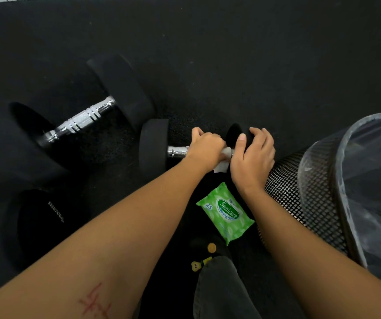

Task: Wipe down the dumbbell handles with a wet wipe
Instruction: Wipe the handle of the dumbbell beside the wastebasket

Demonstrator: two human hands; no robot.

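Forearms (pixel 138 226) reach to the small dumbbell (pixel 153 143) at mid-frame, its handle (pixel 177 151) lying left-to-right; left hand (pixel 204 147) grips the wipe (pixel 224 161) round it, right hand (pixel 253 155) curls over the right weight; bigger dumbbell (pixel 83 118) waits upper left

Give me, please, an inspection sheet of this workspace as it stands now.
Surface: black rubber floor, speckled.
Job's things: small dumbbell lying on the floor, wipe round its handle; large dumbbell lying to its left, untouched; wipe pack on the floor between the forearms.
Clutter: round disc and yellow-green trinket by the knee; black item with lettering at left.
Hands: left hand grips the wipe on the handle; right hand holds the small dumbbell's right head.
Cables: nothing seen.
Surroundings: mesh bin with clear liner at right.
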